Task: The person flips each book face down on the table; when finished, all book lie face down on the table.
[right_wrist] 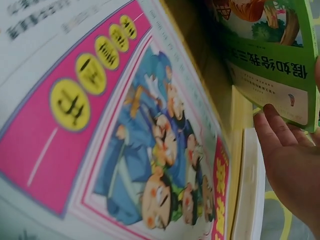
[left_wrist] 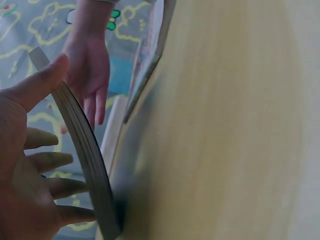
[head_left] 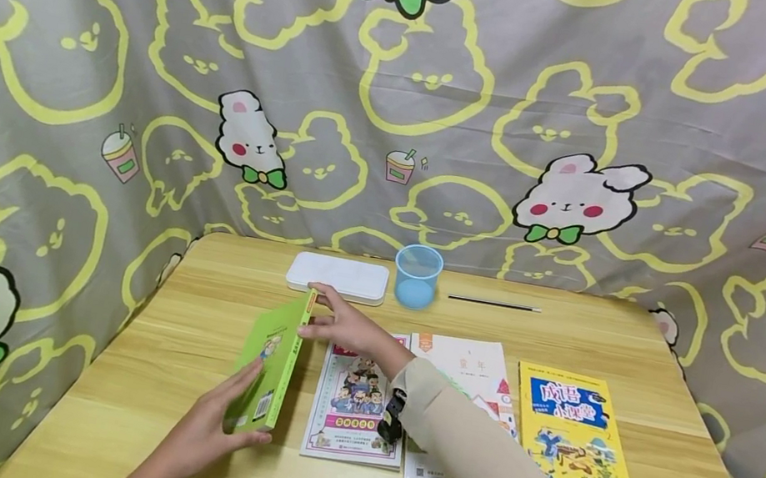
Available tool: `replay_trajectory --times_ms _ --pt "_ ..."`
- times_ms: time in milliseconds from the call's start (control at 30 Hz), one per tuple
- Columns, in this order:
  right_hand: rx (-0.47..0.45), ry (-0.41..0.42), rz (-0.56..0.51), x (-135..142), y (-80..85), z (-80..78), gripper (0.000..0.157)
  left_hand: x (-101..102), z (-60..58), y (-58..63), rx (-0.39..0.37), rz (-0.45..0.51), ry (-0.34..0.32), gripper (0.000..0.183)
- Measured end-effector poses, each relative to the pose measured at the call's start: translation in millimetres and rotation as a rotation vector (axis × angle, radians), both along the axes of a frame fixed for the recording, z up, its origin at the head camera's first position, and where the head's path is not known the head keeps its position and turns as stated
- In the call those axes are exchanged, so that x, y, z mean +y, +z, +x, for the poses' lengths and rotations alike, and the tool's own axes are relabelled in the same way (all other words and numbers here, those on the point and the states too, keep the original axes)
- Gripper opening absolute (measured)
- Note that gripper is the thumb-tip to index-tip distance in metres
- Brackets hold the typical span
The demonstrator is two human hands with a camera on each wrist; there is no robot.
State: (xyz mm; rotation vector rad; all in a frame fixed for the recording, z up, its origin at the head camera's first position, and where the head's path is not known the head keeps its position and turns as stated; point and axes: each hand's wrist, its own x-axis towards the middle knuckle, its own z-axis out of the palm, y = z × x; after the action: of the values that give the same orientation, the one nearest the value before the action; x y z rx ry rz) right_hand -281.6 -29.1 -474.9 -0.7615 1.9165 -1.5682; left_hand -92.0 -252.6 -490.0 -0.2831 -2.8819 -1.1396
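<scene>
A green book [head_left: 270, 368] stands tilted on the table, back cover and spine showing in the head view. Its illustrated front cover [right_wrist: 270, 60] appears in the right wrist view. My left hand [head_left: 211, 422] holds it near the lower end, fingers spread along the back cover. In the left wrist view, the left thumb [left_wrist: 42, 82] crosses the book's edge [left_wrist: 82, 135]. My right hand [head_left: 360, 332] is at the top end of the spine, its fingers mostly straight and touching the book. Beneath the right forearm lies a pink-bordered book [head_left: 359, 404].
A white book [head_left: 462, 358] lies partly under the right sleeve, with a yellow book [head_left: 579, 454] to its right. At the back are a white case [head_left: 339, 276], a blue translucent cup [head_left: 416, 278] and a thin stick [head_left: 494, 302]. A patterned curtain [head_left: 437, 96] hangs behind the table.
</scene>
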Motion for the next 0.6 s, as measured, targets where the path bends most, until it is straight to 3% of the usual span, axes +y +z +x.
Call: replay_trajectory --times_ms 333,600 --pt "0.088 -0.008 0.113 3.8 -12.4 -1.3 0.093 2.0 -2.5 -6.4 -0.123 -0.089 0.037 0.106" --pt "0.260 -0.051 0.311 3.0 -18.0 -1.4 0.096 3.6 -5.2 -10.9 -0.152 -0.152 0.030 0.106"
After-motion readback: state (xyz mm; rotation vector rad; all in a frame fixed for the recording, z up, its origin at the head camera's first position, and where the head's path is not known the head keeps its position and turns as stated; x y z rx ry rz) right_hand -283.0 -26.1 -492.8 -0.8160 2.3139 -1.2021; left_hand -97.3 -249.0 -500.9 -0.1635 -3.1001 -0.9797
